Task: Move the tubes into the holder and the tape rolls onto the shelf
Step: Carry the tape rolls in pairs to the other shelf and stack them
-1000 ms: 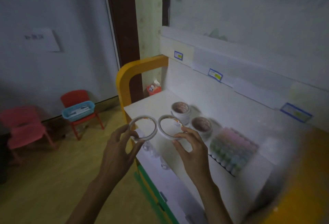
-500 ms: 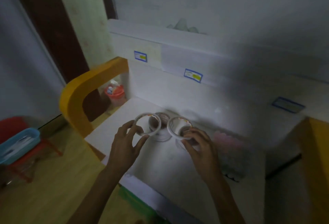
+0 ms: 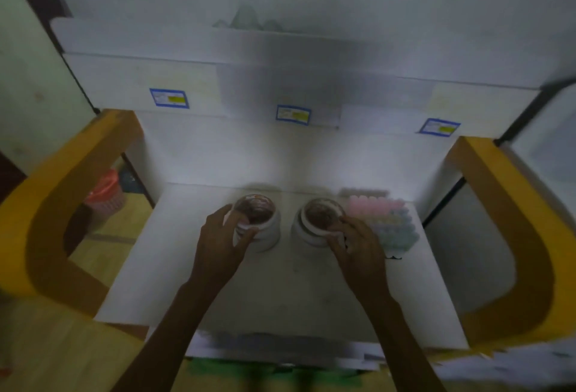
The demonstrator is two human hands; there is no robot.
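Two tape rolls, which half a second ago were held in the air above the shelf (image 3: 280, 292), now sit on top of the two white stacks standing side by side at the far middle of it. The left hand (image 3: 218, 248) curls its fingers round the left tape roll (image 3: 254, 214) on the left stack, and the right hand (image 3: 358, 245) pinches the near edge of the right tape roll (image 3: 321, 217) on the right stack; neither has let go. By my reading the tape part of the task is at the point of release. The holder of coloured tubes (image 3: 386, 223) lies just right of the right stack, very near the right hand, so pulling back toward the near edge looks safer than sweeping right. The yellow side frames (image 3: 71, 186) close the shelf left and right, the white back panel (image 3: 280, 154) closes the far side, and the near half of the shelf offers open room for the hands to withdraw.
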